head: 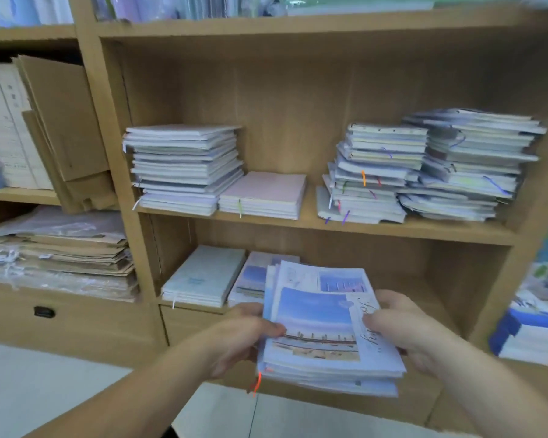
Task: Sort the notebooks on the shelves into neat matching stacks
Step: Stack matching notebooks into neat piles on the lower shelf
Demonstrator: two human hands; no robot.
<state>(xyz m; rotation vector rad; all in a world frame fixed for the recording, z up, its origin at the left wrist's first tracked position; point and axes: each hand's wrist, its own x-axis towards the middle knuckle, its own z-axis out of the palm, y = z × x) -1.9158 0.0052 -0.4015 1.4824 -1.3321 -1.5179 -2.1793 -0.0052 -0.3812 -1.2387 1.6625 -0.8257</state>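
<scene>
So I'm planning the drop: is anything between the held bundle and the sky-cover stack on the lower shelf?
Nothing visible. The bundle, gripped by the left hand and right hand, is in front of the sky-cover stack, whose visible top is bare; its right part is hidden. The pale stack lies beside it.

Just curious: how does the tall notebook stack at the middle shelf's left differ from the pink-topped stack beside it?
The tall stack is many notebooks high; the pink-topped stack only a few. The tall stack's top cover is pale bluish-white, the pink-topped stack's pink. The tall stack's edges stagger; the pink-topped stack's align. Both lie flat on the middle shelf.
</scene>
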